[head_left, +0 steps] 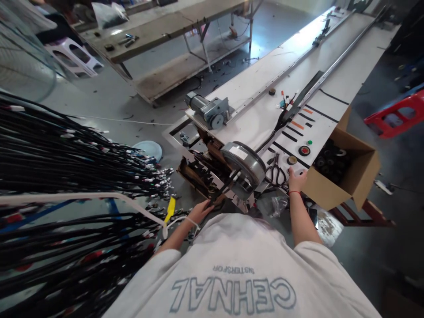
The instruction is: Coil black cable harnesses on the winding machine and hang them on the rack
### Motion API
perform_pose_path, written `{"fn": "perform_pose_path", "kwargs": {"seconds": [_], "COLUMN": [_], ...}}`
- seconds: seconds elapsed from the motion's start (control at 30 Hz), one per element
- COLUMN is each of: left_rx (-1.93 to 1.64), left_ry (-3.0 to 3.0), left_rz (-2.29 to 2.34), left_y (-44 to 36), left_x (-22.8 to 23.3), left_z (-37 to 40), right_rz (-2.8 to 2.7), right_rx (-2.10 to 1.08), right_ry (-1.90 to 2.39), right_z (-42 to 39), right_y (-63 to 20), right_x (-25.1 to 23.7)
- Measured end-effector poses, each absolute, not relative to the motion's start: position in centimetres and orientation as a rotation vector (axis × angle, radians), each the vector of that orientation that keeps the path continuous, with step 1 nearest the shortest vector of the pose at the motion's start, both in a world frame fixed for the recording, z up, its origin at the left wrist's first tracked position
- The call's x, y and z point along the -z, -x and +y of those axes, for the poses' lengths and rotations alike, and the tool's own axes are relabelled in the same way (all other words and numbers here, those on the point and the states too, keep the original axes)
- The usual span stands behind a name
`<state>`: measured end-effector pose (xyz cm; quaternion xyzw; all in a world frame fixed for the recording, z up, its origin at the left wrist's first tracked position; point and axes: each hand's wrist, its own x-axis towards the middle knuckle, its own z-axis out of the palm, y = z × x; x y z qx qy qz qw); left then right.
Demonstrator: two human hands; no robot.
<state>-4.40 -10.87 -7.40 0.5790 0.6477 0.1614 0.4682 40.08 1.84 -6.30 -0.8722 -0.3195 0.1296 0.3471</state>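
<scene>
My left hand (200,212) is closed around a black cable harness (220,191), which leads up to a grey round wheel-like device (243,161) at the near end of the long white table. Over the table's near right corner is my right hand (297,180), its thumb and fingers apart. Just beyond those fingers lies a tan-cored tape roll (292,160). A small item between the fingertips is too unclear to name. Black-handled scissors (275,173) lie to the left of that hand. Farther along the table, the harness's loose branches (285,104) spread out with coloured ends.
A cardboard box (359,170) of dark rolls stands against the table's right side. Many black harnesses (82,154) hang at left. A motor (208,109) sits on the table's left edge. A red stool (397,114) is at right, a workbench (159,37) behind.
</scene>
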Motion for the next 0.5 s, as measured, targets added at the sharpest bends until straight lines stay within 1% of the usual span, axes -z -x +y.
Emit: {"fn": "perform_pose_path", "kwargs": {"seconds": [0.2, 0.37, 0.5], "left_rx": [-0.487, -0.458, -0.490], "left_ry": [-1.437, -1.441, -1.496], "left_rz": [1.660, 1.676, 1.646], "left_y": [4.9, 3.1, 1.8], "left_x": [4.8, 3.4, 3.0], "left_z": [-13.2, -11.3, -9.7], "right_rz": [-0.859, -0.852, -0.841], "right_rx": [-0.367, -0.404, -0.373], "right_ry": [2.251, 2.282, 2.267], "right_z": [1.6, 1.6, 1.5], "right_y": [-40.1, -40.0, -39.8], "right_x": [6.2, 6.0, 6.0]}}
